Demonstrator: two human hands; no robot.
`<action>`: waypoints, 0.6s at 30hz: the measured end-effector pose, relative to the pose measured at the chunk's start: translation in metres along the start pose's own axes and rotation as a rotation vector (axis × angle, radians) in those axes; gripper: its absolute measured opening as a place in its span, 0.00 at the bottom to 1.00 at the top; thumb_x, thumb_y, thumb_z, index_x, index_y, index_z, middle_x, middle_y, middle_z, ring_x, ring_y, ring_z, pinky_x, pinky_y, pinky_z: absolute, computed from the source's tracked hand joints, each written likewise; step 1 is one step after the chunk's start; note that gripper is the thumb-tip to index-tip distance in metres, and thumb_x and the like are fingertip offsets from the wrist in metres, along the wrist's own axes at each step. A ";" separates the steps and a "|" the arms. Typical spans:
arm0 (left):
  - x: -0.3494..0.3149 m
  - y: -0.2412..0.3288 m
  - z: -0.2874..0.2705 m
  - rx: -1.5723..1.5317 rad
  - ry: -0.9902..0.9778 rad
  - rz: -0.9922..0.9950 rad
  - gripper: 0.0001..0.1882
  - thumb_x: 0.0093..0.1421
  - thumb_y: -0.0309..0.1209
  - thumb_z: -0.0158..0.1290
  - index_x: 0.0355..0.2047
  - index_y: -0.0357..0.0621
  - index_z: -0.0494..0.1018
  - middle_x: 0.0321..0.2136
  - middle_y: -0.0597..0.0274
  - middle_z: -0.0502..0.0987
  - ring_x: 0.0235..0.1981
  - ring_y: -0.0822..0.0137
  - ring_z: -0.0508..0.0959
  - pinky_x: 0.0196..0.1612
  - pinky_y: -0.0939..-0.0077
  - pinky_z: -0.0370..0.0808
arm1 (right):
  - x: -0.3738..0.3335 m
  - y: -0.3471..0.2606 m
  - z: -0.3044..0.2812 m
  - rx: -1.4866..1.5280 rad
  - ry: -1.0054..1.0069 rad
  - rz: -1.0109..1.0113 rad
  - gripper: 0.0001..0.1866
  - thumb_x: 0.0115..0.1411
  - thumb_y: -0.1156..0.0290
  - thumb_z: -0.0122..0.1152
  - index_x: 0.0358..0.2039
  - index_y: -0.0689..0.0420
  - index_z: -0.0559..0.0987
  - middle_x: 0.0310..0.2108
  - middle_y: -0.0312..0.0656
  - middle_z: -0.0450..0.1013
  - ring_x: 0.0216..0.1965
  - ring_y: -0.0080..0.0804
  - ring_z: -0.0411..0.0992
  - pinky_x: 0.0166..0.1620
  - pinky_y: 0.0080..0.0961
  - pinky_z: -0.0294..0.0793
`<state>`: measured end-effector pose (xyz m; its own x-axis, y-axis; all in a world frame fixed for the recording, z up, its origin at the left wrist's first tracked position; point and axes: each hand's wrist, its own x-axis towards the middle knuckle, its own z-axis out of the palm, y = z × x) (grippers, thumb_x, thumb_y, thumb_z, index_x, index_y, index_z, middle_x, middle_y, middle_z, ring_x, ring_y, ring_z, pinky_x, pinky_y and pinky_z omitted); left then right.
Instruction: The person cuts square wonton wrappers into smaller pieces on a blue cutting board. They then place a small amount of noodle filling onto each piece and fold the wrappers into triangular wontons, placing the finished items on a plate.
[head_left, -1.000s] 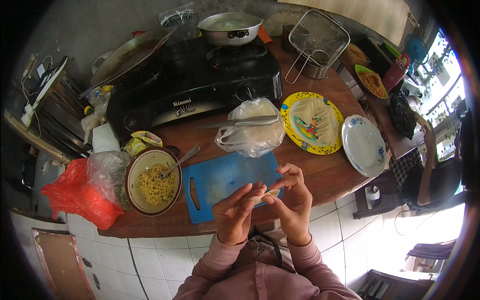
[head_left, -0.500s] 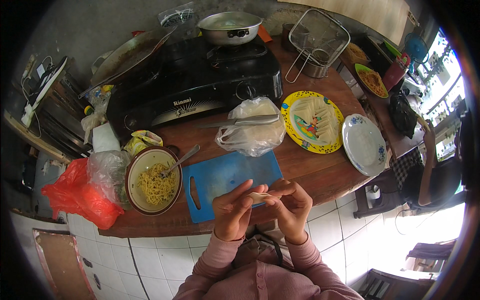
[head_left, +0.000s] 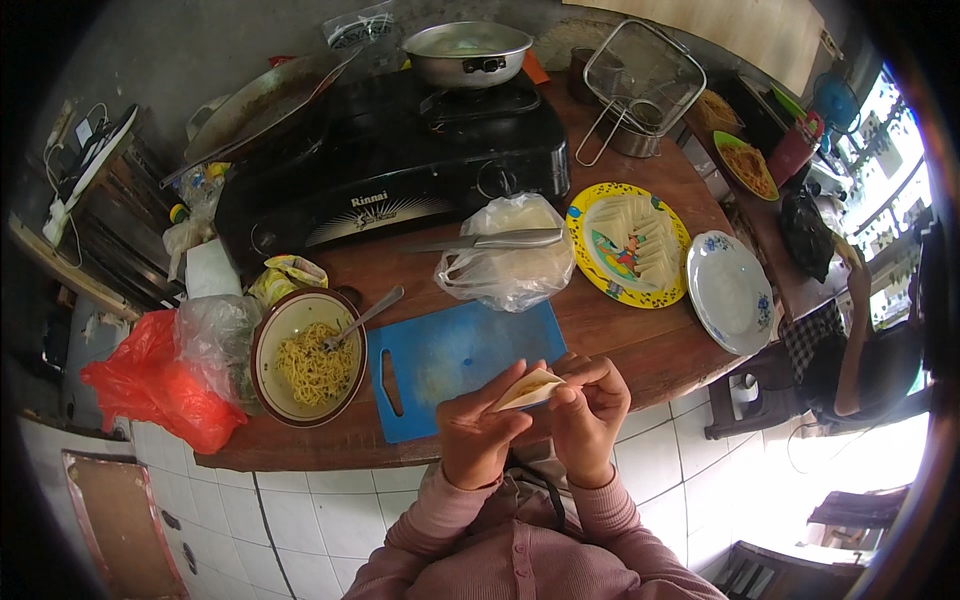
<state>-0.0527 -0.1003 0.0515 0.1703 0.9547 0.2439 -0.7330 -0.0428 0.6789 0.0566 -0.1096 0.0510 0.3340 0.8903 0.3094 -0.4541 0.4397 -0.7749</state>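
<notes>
Above the near edge of a blue cutting board (head_left: 455,350), I hold a pale pastry wrapper (head_left: 530,390) folded into a pocket or triangle. My left hand (head_left: 474,430) supports its left side, fingers along the back and thumb in front. The fingertips of my right hand (head_left: 588,420) pinch its right corner. Left of the board, a brown-rimmed bowl (head_left: 262,395) contains cooked noodles (head_left: 312,365) and a metal fork or spoon (head_left: 380,308). A yellow-rimmed plate (head_left: 583,265) bears several pale triangular pieces (head_left: 655,245).
A knife (head_left: 515,239) lies on a clear plastic bag (head_left: 485,288). Behind stands a black gas stove (head_left: 390,170) with a metal pan (head_left: 468,42) and a wok (head_left: 265,105). A flowered white plate (head_left: 728,295) sits at right, a red bag (head_left: 165,385) at left. Another person's arm (head_left: 858,320) shows far right.
The wrapper has tipped up and opened toward me, showing more of its face. My left hand has turned beneath it, while my right hand keeps its pinch at the corner.
</notes>
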 end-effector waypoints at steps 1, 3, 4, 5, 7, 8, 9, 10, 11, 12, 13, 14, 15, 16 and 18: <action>-0.001 0.000 0.000 0.033 0.024 -0.015 0.25 0.54 0.23 0.59 0.52 0.31 0.68 0.46 0.44 0.74 0.48 0.58 0.75 0.55 0.67 0.68 | 0.000 0.001 0.000 0.020 0.007 0.012 0.05 0.55 0.81 0.60 0.28 0.63 0.71 0.27 0.43 0.71 0.27 0.24 0.67 0.34 0.19 0.67; -0.003 0.000 -0.001 0.089 0.064 -0.032 0.20 0.54 0.23 0.58 0.48 0.32 0.71 0.45 0.44 0.75 0.47 0.59 0.76 0.54 0.69 0.69 | -0.001 0.002 -0.001 0.005 0.008 0.004 0.05 0.55 0.81 0.60 0.29 0.63 0.71 0.26 0.43 0.71 0.27 0.23 0.67 0.34 0.19 0.67; -0.003 0.000 -0.001 0.112 0.080 -0.035 0.18 0.55 0.23 0.58 0.47 0.32 0.73 0.44 0.44 0.76 0.46 0.60 0.76 0.54 0.69 0.70 | -0.001 0.002 -0.001 0.001 0.010 0.000 0.06 0.55 0.81 0.60 0.29 0.63 0.71 0.26 0.43 0.71 0.27 0.23 0.67 0.34 0.19 0.67; -0.003 0.000 -0.001 0.135 0.094 -0.034 0.16 0.55 0.23 0.57 0.45 0.32 0.74 0.43 0.45 0.76 0.45 0.60 0.76 0.53 0.70 0.70 | -0.001 0.002 -0.001 -0.013 0.011 -0.006 0.06 0.55 0.81 0.60 0.29 0.64 0.71 0.26 0.43 0.71 0.27 0.23 0.67 0.34 0.19 0.66; -0.005 -0.001 0.001 0.226 0.115 -0.019 0.17 0.56 0.27 0.57 0.45 0.30 0.73 0.41 0.46 0.77 0.43 0.57 0.77 0.55 0.63 0.68 | -0.001 0.003 0.000 -0.039 0.015 -0.018 0.06 0.55 0.81 0.60 0.29 0.64 0.71 0.26 0.43 0.71 0.27 0.23 0.67 0.34 0.18 0.66; -0.005 -0.001 0.001 0.271 0.124 -0.010 0.18 0.57 0.29 0.57 0.45 0.29 0.73 0.40 0.47 0.77 0.42 0.56 0.77 0.55 0.60 0.67 | -0.001 0.003 0.000 -0.062 0.014 -0.030 0.06 0.55 0.82 0.60 0.29 0.64 0.71 0.26 0.43 0.71 0.27 0.23 0.66 0.34 0.18 0.66; -0.005 -0.002 0.002 0.239 0.132 -0.012 0.18 0.57 0.29 0.56 0.45 0.29 0.73 0.40 0.47 0.77 0.42 0.56 0.77 0.55 0.60 0.68 | -0.001 0.003 0.000 -0.086 0.013 -0.041 0.06 0.55 0.82 0.60 0.29 0.64 0.71 0.26 0.43 0.71 0.27 0.24 0.66 0.34 0.18 0.66; -0.005 -0.002 0.002 0.206 0.140 -0.015 0.18 0.57 0.29 0.56 0.44 0.29 0.73 0.40 0.47 0.77 0.42 0.56 0.77 0.55 0.61 0.68 | -0.001 0.003 0.001 -0.097 0.013 -0.056 0.06 0.54 0.83 0.60 0.29 0.64 0.71 0.26 0.43 0.71 0.27 0.24 0.66 0.34 0.18 0.66; -0.005 -0.003 0.003 0.174 0.148 -0.018 0.17 0.57 0.29 0.56 0.44 0.28 0.73 0.40 0.46 0.77 0.42 0.57 0.77 0.54 0.61 0.68 | -0.002 0.003 0.001 -0.121 0.018 -0.057 0.06 0.54 0.83 0.60 0.29 0.64 0.71 0.26 0.43 0.71 0.27 0.24 0.66 0.34 0.18 0.66; -0.006 -0.003 0.003 0.146 0.151 -0.022 0.17 0.57 0.28 0.56 0.44 0.28 0.73 0.40 0.46 0.77 0.42 0.57 0.77 0.54 0.61 0.68 | -0.002 0.003 0.002 -0.133 0.022 -0.062 0.06 0.54 0.83 0.60 0.29 0.64 0.71 0.26 0.43 0.71 0.27 0.24 0.66 0.34 0.18 0.66; -0.006 -0.003 0.003 0.118 0.155 -0.026 0.16 0.57 0.28 0.55 0.44 0.28 0.73 0.40 0.46 0.77 0.42 0.57 0.77 0.54 0.61 0.69 | -0.003 0.003 0.003 -0.144 0.027 -0.066 0.06 0.54 0.84 0.60 0.29 0.65 0.71 0.27 0.43 0.71 0.27 0.24 0.66 0.34 0.18 0.66; -0.007 -0.003 0.004 0.090 0.159 -0.030 0.16 0.58 0.28 0.55 0.43 0.29 0.73 0.39 0.46 0.77 0.42 0.57 0.77 0.54 0.62 0.69 | -0.003 0.002 0.003 -0.152 0.022 -0.057 0.06 0.54 0.84 0.60 0.29 0.65 0.71 0.27 0.43 0.71 0.27 0.24 0.66 0.34 0.18 0.66; -0.007 -0.002 0.004 0.070 0.160 -0.038 0.16 0.57 0.28 0.55 0.44 0.28 0.73 0.39 0.46 0.77 0.43 0.57 0.77 0.54 0.62 0.69 | -0.003 0.001 0.003 -0.159 0.017 -0.047 0.06 0.54 0.84 0.60 0.29 0.65 0.71 0.27 0.43 0.71 0.28 0.24 0.66 0.33 0.18 0.66; -0.007 -0.002 0.004 0.049 0.161 -0.045 0.17 0.57 0.27 0.55 0.44 0.28 0.73 0.39 0.45 0.77 0.43 0.57 0.77 0.54 0.62 0.69 | -0.004 0.000 0.003 -0.158 0.012 -0.038 0.06 0.54 0.84 0.60 0.29 0.65 0.71 0.27 0.43 0.71 0.28 0.25 0.66 0.33 0.18 0.66; -0.008 -0.002 0.005 0.022 0.153 -0.068 0.17 0.57 0.27 0.55 0.45 0.28 0.72 0.39 0.45 0.77 0.43 0.57 0.77 0.54 0.63 0.69 | -0.004 -0.001 0.003 -0.196 0.015 -0.064 0.06 0.54 0.84 0.60 0.29 0.65 0.71 0.26 0.43 0.71 0.28 0.25 0.66 0.33 0.19 0.65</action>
<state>-0.0497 -0.1088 0.0518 0.1157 0.9893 0.0894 -0.7084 0.0191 0.7055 0.0532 -0.1129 0.0525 0.3696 0.8589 0.3545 -0.2624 0.4625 -0.8469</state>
